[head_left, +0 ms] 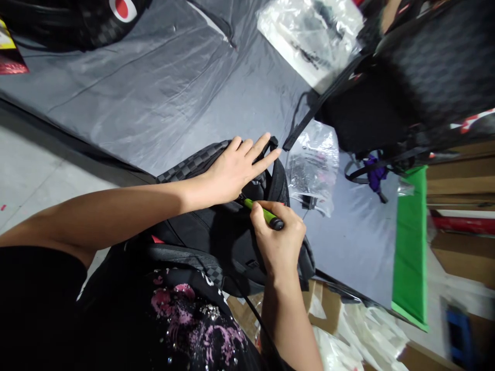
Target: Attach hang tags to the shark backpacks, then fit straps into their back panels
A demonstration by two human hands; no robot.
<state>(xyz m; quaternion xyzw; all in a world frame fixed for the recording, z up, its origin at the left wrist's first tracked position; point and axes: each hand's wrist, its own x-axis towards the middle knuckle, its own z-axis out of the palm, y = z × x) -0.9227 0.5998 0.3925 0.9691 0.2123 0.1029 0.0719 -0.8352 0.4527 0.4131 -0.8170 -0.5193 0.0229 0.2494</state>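
Observation:
A black backpack (228,232) with a checkered panel lies at the table's near edge, against my body. My left hand (232,170) rests on its upper part, palm down with the fingers stretched out and apart. Below that, my right hand (280,237) is closed around a slim tool with a bright green handle and a black end (266,215). The tool points up and left, toward the bag, close under my left palm. Its working tip is hidden among the dark fabric, so I cannot tell its exact kind.
A grey sheet (162,93) covers the table. Clear plastic bags (313,165) lie beyond the backpack. Another dark bag (371,103) with straps is at right, near a purple item (376,172) and a green strip (412,247). Cardboard boxes (460,257) stand beyond the table.

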